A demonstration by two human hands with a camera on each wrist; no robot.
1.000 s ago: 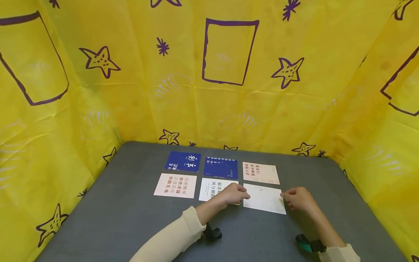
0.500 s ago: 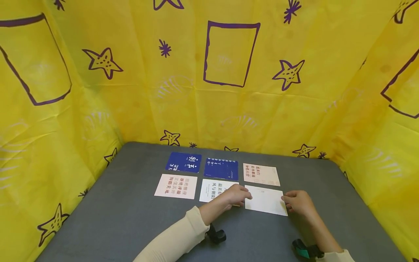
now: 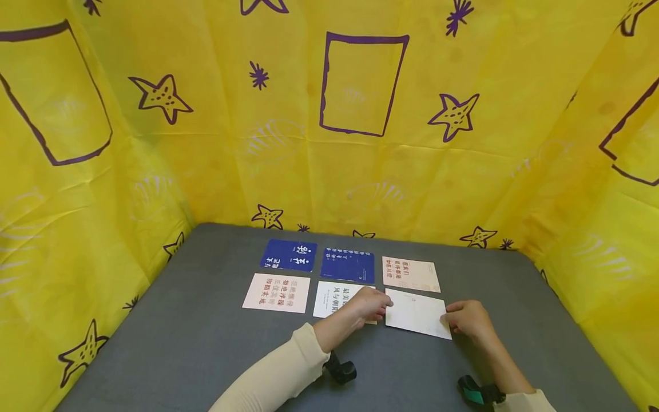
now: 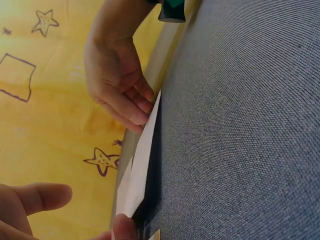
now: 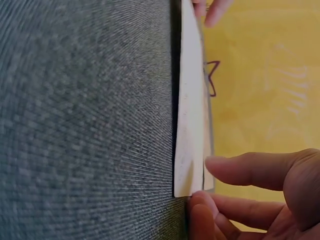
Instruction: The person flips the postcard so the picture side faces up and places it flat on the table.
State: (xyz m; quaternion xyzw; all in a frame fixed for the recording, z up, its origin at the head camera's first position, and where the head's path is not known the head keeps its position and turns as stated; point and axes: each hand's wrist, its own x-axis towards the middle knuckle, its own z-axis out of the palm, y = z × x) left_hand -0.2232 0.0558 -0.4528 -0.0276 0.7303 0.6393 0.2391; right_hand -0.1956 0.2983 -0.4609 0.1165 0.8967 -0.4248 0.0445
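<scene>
A blank-looking white card (image 3: 417,312) with a small mark is at the front right of two rows of cards, slightly raised from the table in the wrist views. My right hand (image 3: 468,320) pinches its right edge, thumb (image 5: 225,167) on the face and fingers at the end. At the left edge is my left hand (image 3: 368,306); a fingertip (image 4: 125,227) touches the corner while the thumb (image 4: 50,196) stands apart. Beneath my left hand lies a white card with dark lettering (image 3: 329,297), partly hidden. Behind the blank card lies a pale pink card (image 3: 410,273) with red lettering.
Two blue cards (image 3: 289,255) with white lettering lie in the back row. Another pink card (image 3: 276,293) lies at front left. All are on a grey cloth-covered table (image 3: 170,320), enclosed by yellow patterned fabric (image 3: 231,171).
The white card has shifted slightly right, and its left end has risen a little. Both hands have stayed at its edges, the right thumb now overlapping the card more.
</scene>
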